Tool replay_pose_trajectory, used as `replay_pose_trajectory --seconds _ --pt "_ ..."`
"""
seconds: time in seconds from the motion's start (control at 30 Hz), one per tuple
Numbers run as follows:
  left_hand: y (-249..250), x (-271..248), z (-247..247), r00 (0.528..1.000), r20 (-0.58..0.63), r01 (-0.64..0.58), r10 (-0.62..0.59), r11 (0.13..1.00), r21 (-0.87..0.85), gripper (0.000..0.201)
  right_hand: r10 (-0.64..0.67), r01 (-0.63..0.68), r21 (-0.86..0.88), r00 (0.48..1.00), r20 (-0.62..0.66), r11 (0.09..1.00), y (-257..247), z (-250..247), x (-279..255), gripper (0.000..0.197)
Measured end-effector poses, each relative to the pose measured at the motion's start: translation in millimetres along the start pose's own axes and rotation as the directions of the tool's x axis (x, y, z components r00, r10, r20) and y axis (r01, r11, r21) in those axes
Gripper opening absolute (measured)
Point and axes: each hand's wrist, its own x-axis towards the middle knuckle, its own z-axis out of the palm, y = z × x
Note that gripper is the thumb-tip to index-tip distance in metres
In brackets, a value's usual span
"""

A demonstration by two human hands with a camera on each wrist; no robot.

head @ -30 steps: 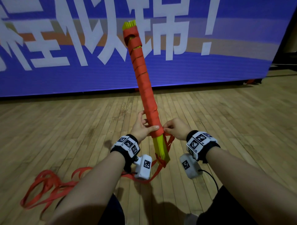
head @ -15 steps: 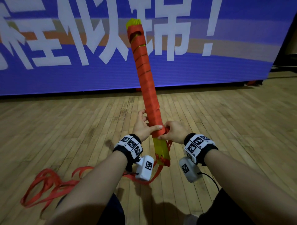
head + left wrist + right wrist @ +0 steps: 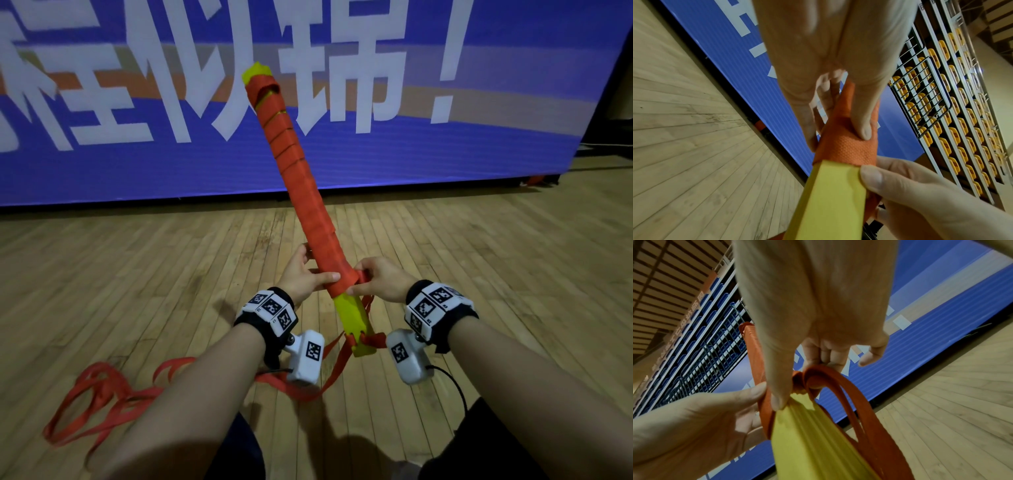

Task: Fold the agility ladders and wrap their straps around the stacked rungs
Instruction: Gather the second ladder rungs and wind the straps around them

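Head view shows the person holding a long bundle of stacked yellow plastic ladder rungs (image 3: pixel 352 317) up in front of them, tilted so its top leans away and to the left, above a pale wooden plank floor (image 3: pixel 137 274). Orange woven strap (image 3: pixel 298 161) is wound in a spiral round most of the bundle's length; bare yellow shows at the top tip and along the lower end.

The left hand (image 3: pixel 303 275) grips the wrapped bundle just above the bare yellow part, thumb laid across the front of the strap and the other fingers curled round behind it. In the left wrist view the thumb (image 3: pixel 863 123) presses into the weave of the lowest turn.

The right hand (image 3: pixel 378 279) is on the other side of the bundle at the same height, touching it. Its thumb rests at the edge where the wrap meets the yellow, and its fingers are curled round a loop of the strap, which the right wrist view shows arching out beside the rungs.

More loose strap hangs from the bundle's lower end and trails to the floor, lying in tangled loops (image 3: pixel 102 397) on the person's left. A big blue banner with white characters (image 3: pixel 376 154) stands behind.
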Motion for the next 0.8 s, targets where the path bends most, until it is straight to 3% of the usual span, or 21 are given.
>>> replay_pose_trajectory --seconds 0.23,0.43,0.57,0.67,0.8 --pt "-4 1 3 0.997 -0.065 -0.032 0.037 0.996 0.079 0.070 0.025 -0.026 -0.049 0.999 -0.036 0.998 3 -1 4 0.018" --pt "-5 2 7 0.996 -0.068 -0.053 0.060 0.994 0.098 0.064 0.006 -0.018 -0.193 0.998 -0.063 0.981 4 4 4 0.015" --pt "-5 3 8 0.992 -0.112 -0.039 0.051 0.993 0.114 0.068 0.011 -0.015 -0.194 1.000 -0.026 0.981 2 9 3 0.025" --pt "-5 4 11 0.989 -0.138 -0.038 0.053 0.994 0.105 0.068 0.010 -0.025 -0.199 0.997 -0.075 0.980 2 15 3 0.031" --pt "-2 3 9 0.996 -0.082 -0.014 0.019 0.998 0.056 0.066 0.011 -0.033 -0.182 0.993 -0.118 0.983 0 16 1 0.032"
